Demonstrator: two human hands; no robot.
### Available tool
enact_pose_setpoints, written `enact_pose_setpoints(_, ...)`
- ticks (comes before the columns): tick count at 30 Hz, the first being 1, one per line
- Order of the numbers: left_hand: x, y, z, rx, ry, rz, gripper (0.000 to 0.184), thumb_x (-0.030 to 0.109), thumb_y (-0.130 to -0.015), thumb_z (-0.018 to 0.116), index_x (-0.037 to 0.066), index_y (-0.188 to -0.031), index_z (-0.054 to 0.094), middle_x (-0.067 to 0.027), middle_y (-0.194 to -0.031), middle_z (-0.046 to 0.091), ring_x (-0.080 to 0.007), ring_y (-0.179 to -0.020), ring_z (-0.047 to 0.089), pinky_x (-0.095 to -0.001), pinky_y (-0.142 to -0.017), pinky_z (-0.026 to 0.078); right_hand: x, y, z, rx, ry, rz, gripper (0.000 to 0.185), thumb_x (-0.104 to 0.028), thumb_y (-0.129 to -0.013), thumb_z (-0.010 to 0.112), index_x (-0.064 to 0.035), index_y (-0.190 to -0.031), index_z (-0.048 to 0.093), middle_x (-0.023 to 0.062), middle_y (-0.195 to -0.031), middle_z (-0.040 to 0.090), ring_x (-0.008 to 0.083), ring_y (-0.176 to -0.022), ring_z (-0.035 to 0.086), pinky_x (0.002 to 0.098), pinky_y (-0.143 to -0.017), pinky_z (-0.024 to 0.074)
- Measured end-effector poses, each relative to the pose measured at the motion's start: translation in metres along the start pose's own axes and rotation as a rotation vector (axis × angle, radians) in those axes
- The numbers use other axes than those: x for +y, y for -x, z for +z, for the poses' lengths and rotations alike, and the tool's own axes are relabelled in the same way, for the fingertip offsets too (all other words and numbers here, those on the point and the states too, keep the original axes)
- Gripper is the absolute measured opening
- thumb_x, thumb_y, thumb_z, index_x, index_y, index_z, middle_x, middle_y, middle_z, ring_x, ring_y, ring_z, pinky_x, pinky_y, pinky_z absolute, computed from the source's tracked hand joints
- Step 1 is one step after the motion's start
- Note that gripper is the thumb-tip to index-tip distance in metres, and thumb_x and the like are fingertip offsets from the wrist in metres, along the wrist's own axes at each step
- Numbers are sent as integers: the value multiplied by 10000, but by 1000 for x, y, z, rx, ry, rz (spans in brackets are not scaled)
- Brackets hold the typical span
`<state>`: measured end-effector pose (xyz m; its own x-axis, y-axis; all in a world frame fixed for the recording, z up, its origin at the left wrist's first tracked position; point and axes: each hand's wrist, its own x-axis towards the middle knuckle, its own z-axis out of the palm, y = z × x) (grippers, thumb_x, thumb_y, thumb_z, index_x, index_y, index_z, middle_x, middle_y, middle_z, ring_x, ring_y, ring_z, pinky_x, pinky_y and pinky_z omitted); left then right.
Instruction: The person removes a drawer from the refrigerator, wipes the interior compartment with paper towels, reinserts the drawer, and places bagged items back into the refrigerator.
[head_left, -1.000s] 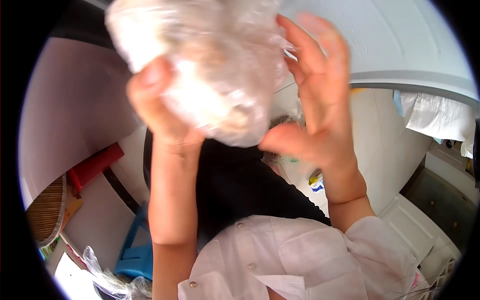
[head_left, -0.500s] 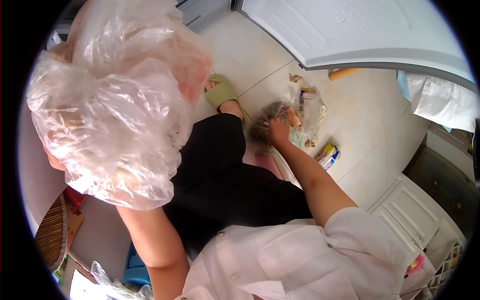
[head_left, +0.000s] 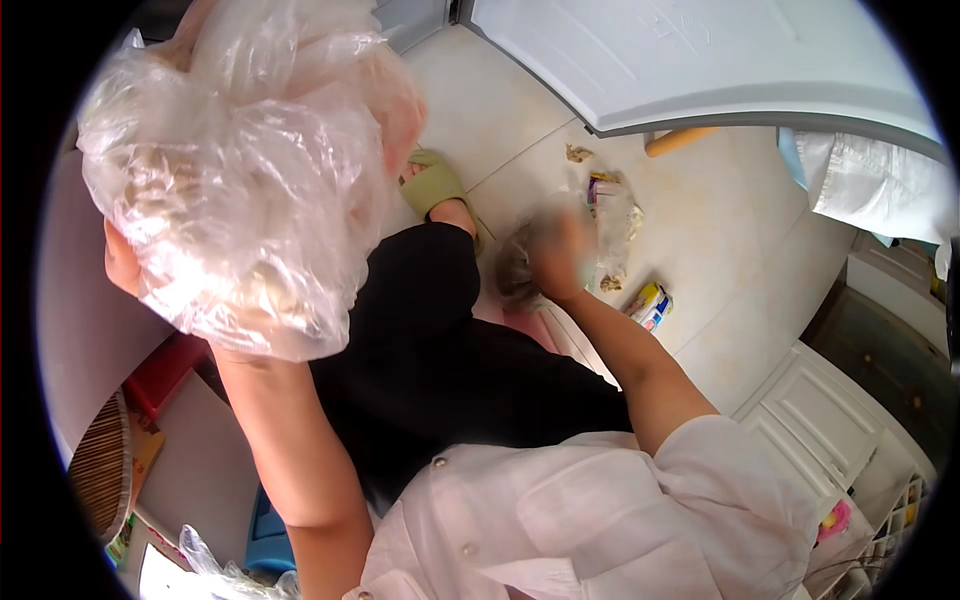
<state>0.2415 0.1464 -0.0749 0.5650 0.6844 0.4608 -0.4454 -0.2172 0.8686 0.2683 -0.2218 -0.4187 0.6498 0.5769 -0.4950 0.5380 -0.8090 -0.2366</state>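
Observation:
A large, crumpled clear plastic bag [head_left: 250, 190] fills the upper left, raised close to the camera. My left hand [head_left: 121, 260] is closed on it; only a bit of the hand shows at the bag's left edge, the rest being covered by plastic. Pale, hard-to-name contents show through the film. Low near the floor, my right hand [head_left: 556, 265] is at a clear bag with dark contents [head_left: 515, 265]. The fingers of that hand are smeared, so their grip does not show. Just beyond lies a clear plastic wrapper [head_left: 615, 215] with a small coloured packet [head_left: 602, 188].
A yellow, white and blue packet [head_left: 650, 305] and brown scraps [head_left: 578, 153] lie on the tiled floor [head_left: 730, 240]. An open white door [head_left: 700, 70] spans the top right. White cabinets [head_left: 820, 420] stand at right. My green slipper [head_left: 433, 185] is near the floor bag.
The large bag in my left hand has risen and shifted slightly right. My right hand stays at the floor bag, its fingers now blurred. The view has shifted a little.

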Motion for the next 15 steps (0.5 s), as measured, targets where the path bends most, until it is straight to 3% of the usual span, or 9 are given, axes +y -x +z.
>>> enact_pose_setpoints(4,12,13,-9,231,642,-725,624,467,-762,632,9,-1175,538,-114,-1066,595,-263,-952,595,-411,-785,535,-2,21,-11,47,-60,-83,97,-146,-769,564,-78,-758,632,146,-784,638,342,-722,650,454,-605,503)
enact_pose_setpoints(7,5,10,-12,241,455,-669,609,512,-769,616,48,-1160,556,-96,-1081,587,-264,-961,585,-416,-788,532,-20,40,-56,127,-80,-187,70,-138,-754,572,-74,-748,600,143,-749,616,347,-686,633,457,-588,488)
enact_pose_setpoints(12,13,10,-2,267,439,-692,693,512,-732,652,-3,-1175,519,-132,-1103,559,-273,-973,581,-418,-790,540,0,55,-72,211,-150,-202,51,-102,-712,588,-79,-705,544,122,-687,551,359,-618,587,459,-563,466)
enact_pose_setpoints(15,19,7,9,343,386,-692,724,494,-705,675,-12,-1195,507,-148,-1092,562,-279,-964,587,-410,-787,546,-10,41,-107,339,-155,-327,59,-73,-687,600,-85,-719,552,117,-703,551,354,-620,581,465,-558,457)
